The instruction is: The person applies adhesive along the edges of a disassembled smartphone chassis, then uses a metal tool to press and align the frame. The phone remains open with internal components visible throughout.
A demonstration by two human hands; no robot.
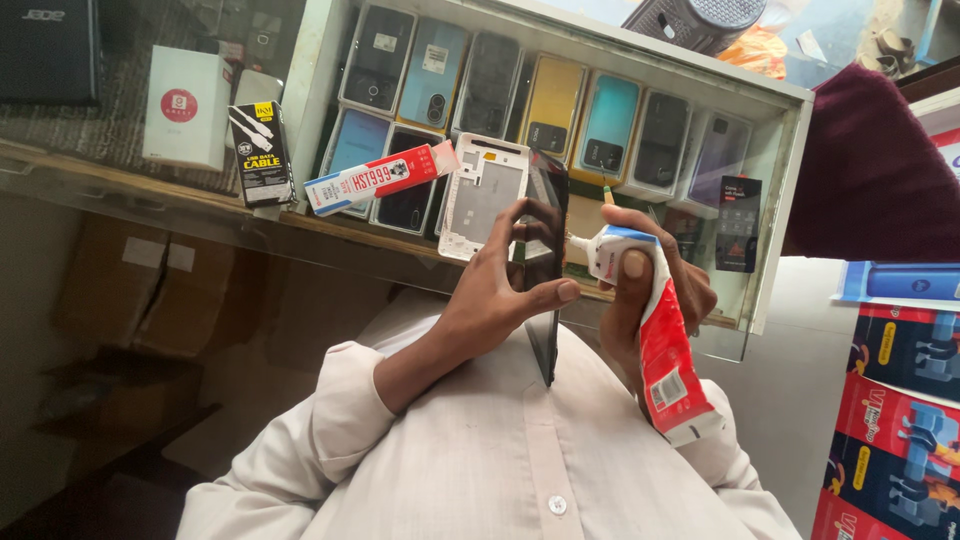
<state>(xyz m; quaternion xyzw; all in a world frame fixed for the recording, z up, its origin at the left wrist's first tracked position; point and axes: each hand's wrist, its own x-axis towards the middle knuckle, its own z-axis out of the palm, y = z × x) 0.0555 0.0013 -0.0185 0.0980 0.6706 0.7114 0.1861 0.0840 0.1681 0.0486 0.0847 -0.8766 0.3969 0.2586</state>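
Phone screen panel (545, 270) stands edge-on before my chest, my left hand (500, 285) pinching its rim to expose the edge; my right hand (650, 290) squeezes the red-and-white glue tube (665, 350), nozzle aimed at that edge, white back frame (482, 195) resting behind

Gripped in the right hand (655, 300): a red, white and blue glue tube (660, 340). Up-left of the left hand (500, 280) lie a long red-and-white box (372, 180), a black cable box (262, 153) and a white box (184, 107).

Phone (545, 270) in left hand (500, 290), glue tube (655, 330) in right hand (650, 290) beside it, display case (540, 110) behind.
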